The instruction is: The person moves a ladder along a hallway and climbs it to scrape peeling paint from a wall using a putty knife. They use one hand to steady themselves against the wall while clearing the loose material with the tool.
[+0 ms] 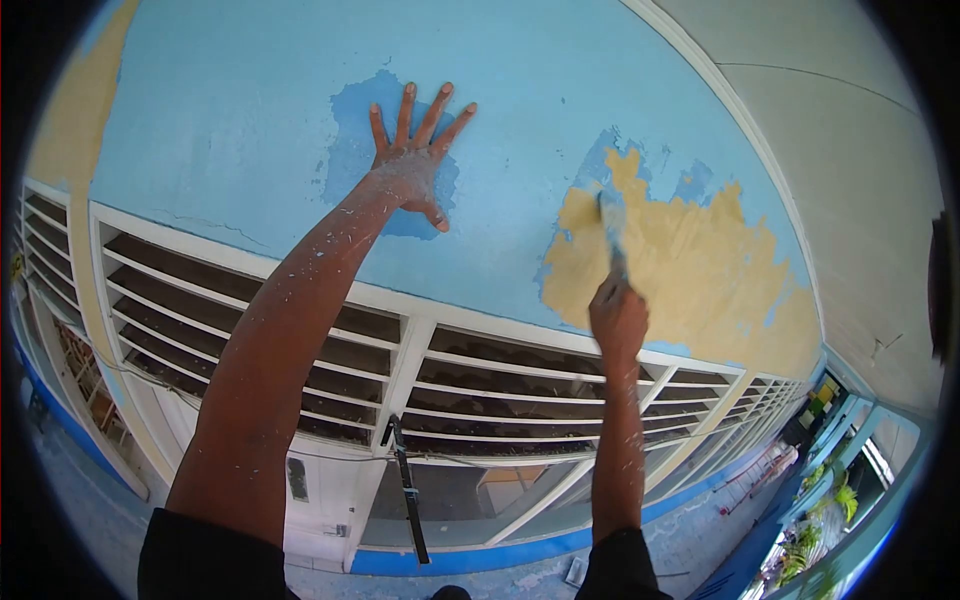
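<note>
My left hand (408, 172) lies flat against the light blue wall (230, 120), its fingers spread over a darker blue patch where the top paint is gone. In my right hand (619, 315) is a paint scraper (614, 228), gripped by its handle with the blade pointing up. The blade is at the left part of a bare yellowish area (690, 265) with ragged blue edges. Motion blurs the scraper somewhat, so its exact contact with the wall is hard to make out. White specks dot both forearms.
White louvred windows (500, 395) run below the painted wall. A thin cable and a dark bar (408, 495) hang in front of them. The ceiling (800, 120) slopes along the right. Lower right are a reddish ladder-like frame (762, 478), plants (800, 545) and a blue-green railing.
</note>
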`<state>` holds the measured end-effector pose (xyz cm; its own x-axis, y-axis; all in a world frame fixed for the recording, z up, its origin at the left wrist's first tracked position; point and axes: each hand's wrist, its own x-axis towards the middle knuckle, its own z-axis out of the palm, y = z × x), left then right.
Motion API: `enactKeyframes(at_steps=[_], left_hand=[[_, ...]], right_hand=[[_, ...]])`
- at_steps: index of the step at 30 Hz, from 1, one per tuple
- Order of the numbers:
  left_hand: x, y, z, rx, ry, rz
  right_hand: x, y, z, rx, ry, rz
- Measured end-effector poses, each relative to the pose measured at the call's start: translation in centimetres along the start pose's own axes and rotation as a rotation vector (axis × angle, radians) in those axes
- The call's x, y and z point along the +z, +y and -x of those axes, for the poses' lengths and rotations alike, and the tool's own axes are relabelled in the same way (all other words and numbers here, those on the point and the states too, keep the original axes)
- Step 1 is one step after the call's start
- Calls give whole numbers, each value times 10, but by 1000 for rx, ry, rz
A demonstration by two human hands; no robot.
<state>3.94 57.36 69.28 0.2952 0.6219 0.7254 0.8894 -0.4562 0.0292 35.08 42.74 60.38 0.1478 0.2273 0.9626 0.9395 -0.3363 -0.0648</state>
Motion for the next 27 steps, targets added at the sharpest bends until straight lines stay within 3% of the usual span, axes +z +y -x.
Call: enactKeyframes(at_steps=[4, 7, 8, 11, 13, 17, 20, 27], left_hand=[[2, -1, 0, 7, 11, -5], [5, 0, 0, -6, 25, -28], [7, 1, 1, 1, 13, -23], [2, -2, 0, -7, 11, -7], [1, 0, 0, -6, 2, 1], [9, -3, -3, 11, 62, -7], [22, -8, -7, 33, 112, -21], [13, -5, -3, 23, 77, -11]], right_hand=[[-7, 3, -90, 35, 119, -58], [-6, 2, -77, 35, 116, -23], [-1, 2, -54, 61, 16, 18], [-17, -31, 14, -66, -49, -46], [-10, -29, 0, -62, -91, 34], [-11, -41, -93, 18, 69, 18], [-14, -38, -121, 12, 91, -101], [-12, -39, 0, -41, -56, -2]])
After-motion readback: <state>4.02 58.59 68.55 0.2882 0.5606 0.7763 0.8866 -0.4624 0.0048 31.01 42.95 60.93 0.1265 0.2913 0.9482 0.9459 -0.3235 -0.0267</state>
